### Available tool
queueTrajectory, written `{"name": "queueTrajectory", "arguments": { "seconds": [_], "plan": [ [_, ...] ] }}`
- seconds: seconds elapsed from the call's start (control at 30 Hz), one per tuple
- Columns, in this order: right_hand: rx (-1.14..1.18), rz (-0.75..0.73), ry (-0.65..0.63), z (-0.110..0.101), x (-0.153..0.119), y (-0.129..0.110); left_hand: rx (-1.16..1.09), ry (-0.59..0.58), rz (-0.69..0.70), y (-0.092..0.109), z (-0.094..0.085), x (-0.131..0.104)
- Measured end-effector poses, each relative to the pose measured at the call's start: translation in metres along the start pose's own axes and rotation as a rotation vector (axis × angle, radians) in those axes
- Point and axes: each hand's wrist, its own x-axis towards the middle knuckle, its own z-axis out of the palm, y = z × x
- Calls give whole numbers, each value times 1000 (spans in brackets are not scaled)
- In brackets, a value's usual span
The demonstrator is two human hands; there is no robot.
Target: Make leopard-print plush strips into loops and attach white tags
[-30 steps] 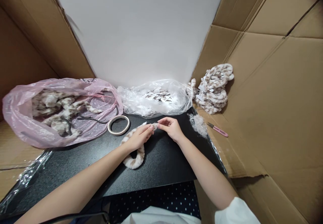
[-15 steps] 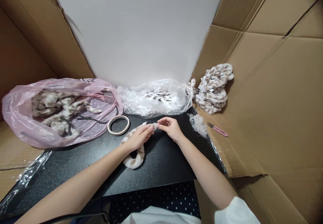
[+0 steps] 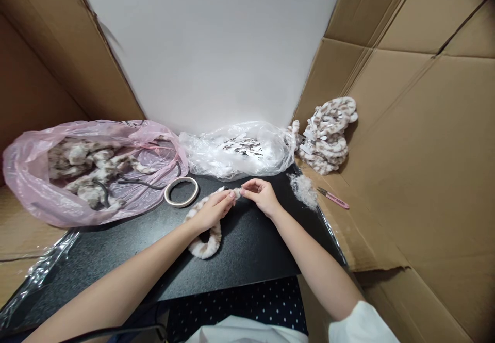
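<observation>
A fluffy white-and-brown band (image 3: 205, 249) lies curved on the black table, its loop showing below and left of my left hand (image 3: 215, 210). The fingers of that hand are closed on the band near its upper end. My right hand (image 3: 261, 196) pinches the tip of the same end between thumb and fingers, close to the left fingertips. What exactly lies between the right fingertips is too small to tell. Just left of the band a roll of tape (image 3: 167, 193) rests flat.
A pink bag (image 3: 31, 165) of fluffy pieces and dark cords stands at the left. Behind the hands lies a clear bag (image 3: 201, 160) with printed tags. Finished-looking bands (image 3: 328, 144) are piled at right, near white fluff (image 3: 303, 191) and pink-handled snips (image 3: 336, 200).
</observation>
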Motion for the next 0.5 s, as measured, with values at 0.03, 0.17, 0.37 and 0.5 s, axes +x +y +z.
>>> {"name": "queueTrajectory", "arguments": {
  "seconds": [0.03,0.17,0.37,0.5],
  "plan": [
    [-3,-8,12,-1,0,0,1,0,-1,0,0,0],
    [16,-48,98,-8,3,-3,7,1,-4,0,1,-1],
    [16,-11,45,-2,0,-1,15,0,3,0,1,0],
    [0,16,-7,2,0,1,16,-4,8,-1,0,0]
  ]
}}
